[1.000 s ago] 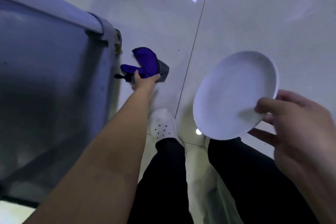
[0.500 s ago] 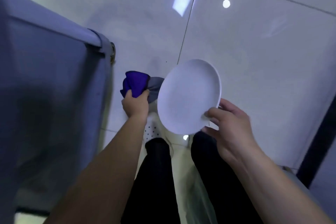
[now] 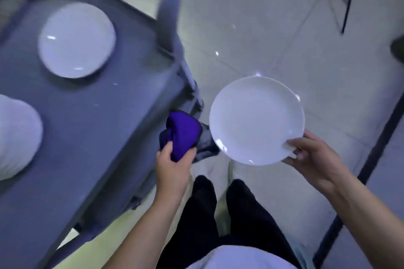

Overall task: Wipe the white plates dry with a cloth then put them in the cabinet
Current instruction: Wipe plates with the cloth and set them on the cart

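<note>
The right hand (image 3: 314, 157) is pinching a round white plate (image 3: 255, 120) by its rim above the floor, while left hand (image 3: 175, 164) fingers are curling around a bunched purple cloth (image 3: 182, 133) beside the grey surface (image 3: 91, 137).

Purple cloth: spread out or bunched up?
Bunched. The purple cloth sits as a wadded lump in the left hand grip, beside the plate, not laid over it.

We saw a round white plate (image 3: 256, 120) held up over the floor, tilted a little. At its nine o'clock was a bunched purple cloth (image 3: 182, 134). Another white plate (image 3: 76, 39) lay flat at ten o'clock.
</note>
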`<state>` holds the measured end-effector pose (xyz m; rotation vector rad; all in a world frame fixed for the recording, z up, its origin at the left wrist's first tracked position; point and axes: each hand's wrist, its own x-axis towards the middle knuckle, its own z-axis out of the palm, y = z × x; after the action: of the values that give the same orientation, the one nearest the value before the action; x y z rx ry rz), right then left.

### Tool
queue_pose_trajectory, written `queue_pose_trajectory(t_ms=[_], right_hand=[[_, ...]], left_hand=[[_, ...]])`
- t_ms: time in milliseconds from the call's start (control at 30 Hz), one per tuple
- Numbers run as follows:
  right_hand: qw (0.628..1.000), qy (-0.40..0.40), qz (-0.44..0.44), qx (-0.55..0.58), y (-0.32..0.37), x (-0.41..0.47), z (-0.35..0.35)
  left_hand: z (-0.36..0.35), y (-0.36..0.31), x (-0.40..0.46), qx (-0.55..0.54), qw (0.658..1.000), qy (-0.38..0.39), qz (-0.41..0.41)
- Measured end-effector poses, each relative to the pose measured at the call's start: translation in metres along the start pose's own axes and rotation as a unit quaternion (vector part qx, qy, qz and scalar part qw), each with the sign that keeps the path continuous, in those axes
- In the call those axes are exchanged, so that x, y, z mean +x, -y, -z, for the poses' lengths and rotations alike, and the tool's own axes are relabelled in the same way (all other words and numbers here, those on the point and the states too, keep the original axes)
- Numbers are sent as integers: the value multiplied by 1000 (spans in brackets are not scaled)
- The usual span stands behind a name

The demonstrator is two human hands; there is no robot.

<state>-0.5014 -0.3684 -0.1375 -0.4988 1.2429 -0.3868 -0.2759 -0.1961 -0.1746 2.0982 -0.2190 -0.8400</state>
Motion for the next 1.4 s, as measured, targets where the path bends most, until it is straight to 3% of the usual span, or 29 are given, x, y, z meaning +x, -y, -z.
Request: queue_pose_trajectory(t_ms=[133, 267, 567, 800, 1100, 1267, 1400], right_hand=[[996, 82, 39, 12, 39, -44, -47], [991, 115, 56, 32, 40, -66, -120], [996, 76, -46, -10, -8, -15, -295], [993, 45, 2, -108, -6, 48, -405], [982, -9, 72, -173, 5, 105, -449], [977, 46, 29, -208, 24, 124, -449], [982, 76, 28, -171, 34, 127, -437]], left_hand=[[74, -51, -45, -55, 996, -35, -63], [144, -48, -59, -96, 990, -58, -91], [209, 18, -10, -170, 977, -123, -31], [233, 17, 10, -210, 966, -146, -20], [237, 0, 23, -212, 953, -216, 16], [236, -19, 19, -237, 942, -234, 37], [239, -31, 13, -303, 928, -208, 65]])
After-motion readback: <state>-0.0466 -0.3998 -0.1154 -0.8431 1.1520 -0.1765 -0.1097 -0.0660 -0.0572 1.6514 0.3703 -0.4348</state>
